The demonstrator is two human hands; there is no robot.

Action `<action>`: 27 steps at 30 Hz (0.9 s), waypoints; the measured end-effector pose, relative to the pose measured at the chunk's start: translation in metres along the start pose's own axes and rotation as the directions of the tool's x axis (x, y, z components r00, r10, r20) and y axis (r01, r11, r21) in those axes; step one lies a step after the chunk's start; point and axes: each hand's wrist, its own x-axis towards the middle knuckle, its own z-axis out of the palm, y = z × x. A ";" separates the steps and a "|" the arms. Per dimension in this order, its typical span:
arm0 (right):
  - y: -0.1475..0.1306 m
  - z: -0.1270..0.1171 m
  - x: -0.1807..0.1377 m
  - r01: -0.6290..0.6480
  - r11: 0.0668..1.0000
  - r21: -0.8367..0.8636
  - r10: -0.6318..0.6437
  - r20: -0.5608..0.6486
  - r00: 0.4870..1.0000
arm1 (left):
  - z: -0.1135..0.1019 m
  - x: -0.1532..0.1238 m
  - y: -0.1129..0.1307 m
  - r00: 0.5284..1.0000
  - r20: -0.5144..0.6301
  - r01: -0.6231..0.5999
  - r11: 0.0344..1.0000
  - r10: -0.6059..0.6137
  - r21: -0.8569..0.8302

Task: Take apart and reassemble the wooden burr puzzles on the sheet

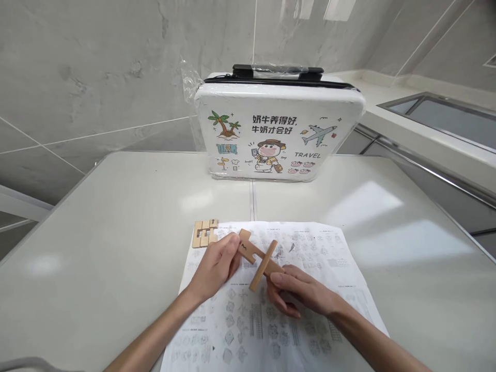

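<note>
My left hand (219, 263) pinches a flat, notched wooden puzzle piece (247, 252) with a dark handwritten mark. My right hand (300, 289) is closed on the near end of another wooden puzzle piece (274, 268). A narrow wooden strip (260, 274) stands crosswise over that piece, between my hands. The two hands' pieces meet or overlap near the strip; whether they are locked together I cannot tell. Under both hands lies a printed instruction sheet (287, 330) with many small diagrams. Several more wooden pieces (197, 240) sit side by side at its upper left corner, one marked 3.
A white carrying case (240, 103) with cartoon prints, a black handle and clear plastic wrap stands upright at the table's back. The pale table (96, 248) reaches a grey wall (116, 67) behind. A counter (437, 132) with a dark inset panel is at the right.
</note>
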 end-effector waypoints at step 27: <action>0.001 0.002 0.005 0.172 0.979 0.108 -0.146 -0.218 0.965 | -0.001 0.000 -0.005 0.996 0.088 0.035 0.984 -0.019 -0.176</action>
